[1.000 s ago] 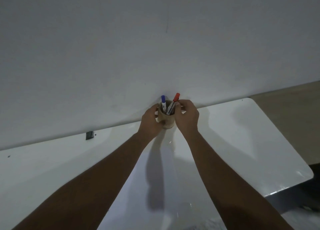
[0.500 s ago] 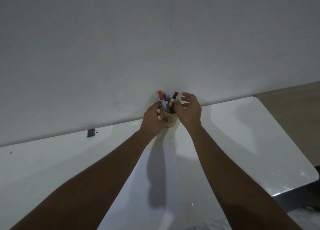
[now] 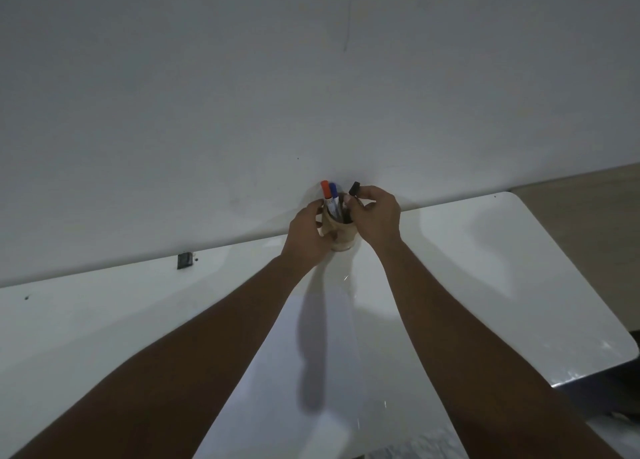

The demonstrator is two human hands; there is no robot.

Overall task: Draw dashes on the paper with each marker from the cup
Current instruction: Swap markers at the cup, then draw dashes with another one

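Two bare forearms and hands of a person, seen from a head-worn camera.

The left hand [image 3: 304,237] and right hand [image 3: 375,216] are shown uncovered: no gloves, rings, watch or wristbands are seen on them. Both forearms are bare along the whole visible length, from the wrists to the lower edge of the view, and no sleeve or cuff is shown. The fingers [image 3: 367,192] are slender, and short nails can be made out faintly in the dim light.
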